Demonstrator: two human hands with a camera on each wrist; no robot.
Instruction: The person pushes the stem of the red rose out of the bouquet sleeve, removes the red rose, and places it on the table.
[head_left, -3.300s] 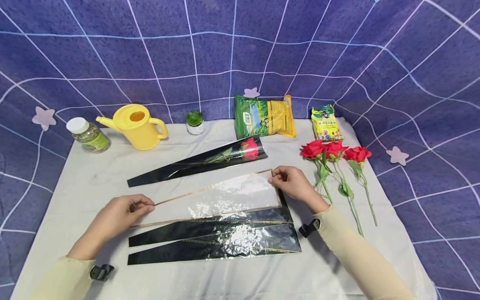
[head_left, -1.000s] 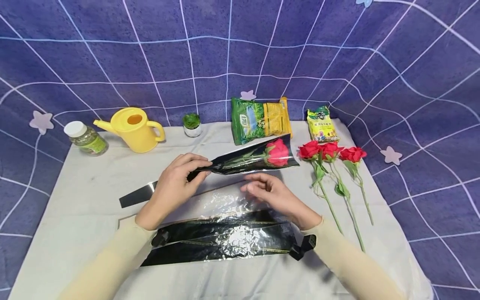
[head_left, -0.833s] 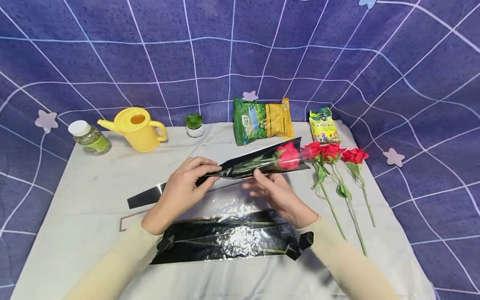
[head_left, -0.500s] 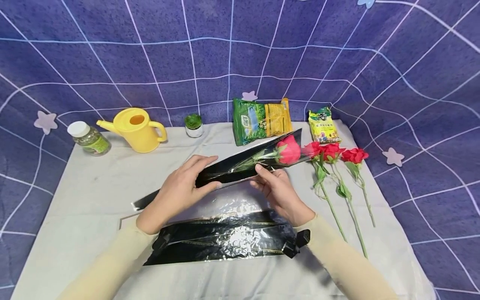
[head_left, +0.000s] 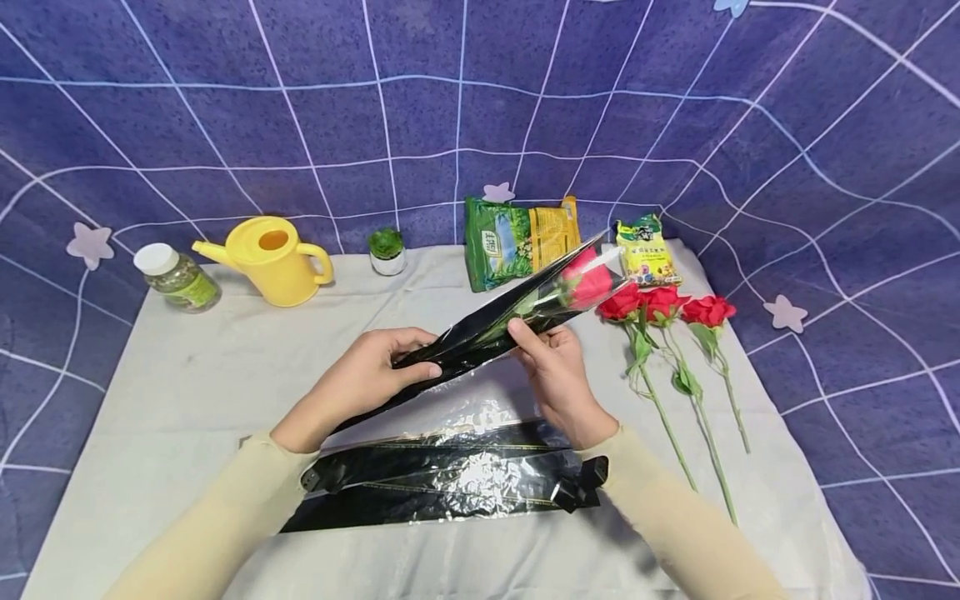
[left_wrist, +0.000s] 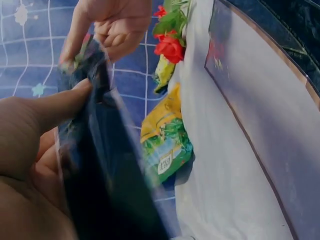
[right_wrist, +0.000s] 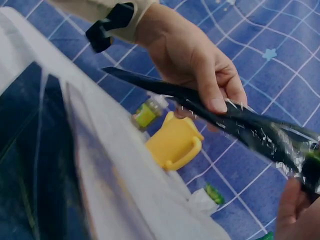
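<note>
Both hands hold a rose in a black, clear-fronted flower sleeve (head_left: 480, 333) tilted above the table, its red bloom (head_left: 588, 279) at the upper right end. My left hand (head_left: 371, 371) grips the narrow lower part, thumb on the near side, as the right wrist view also shows on the sleeve (right_wrist: 240, 125). My right hand (head_left: 555, 371) pinches the sleeve below the bloom, thumb on top and fingers behind. Beneath lie flat black sleeves (head_left: 465, 479) and a clear one with a brown border (left_wrist: 265, 100). The left wrist view is blurred around the held sleeve.
Three loose red roses (head_left: 663, 304) lie at the right. Along the back stand a lidded jar (head_left: 180, 279), a yellow watering can (head_left: 273, 267), a small potted plant (head_left: 387, 252), a green-and-yellow bag (head_left: 517, 242) and a smaller yellow packet (head_left: 647, 252).
The clear sleeve was put down and the rose's sleeve picked up from the table. It has since tilted bloom end up, with the right hand taking hold below the bloom.
</note>
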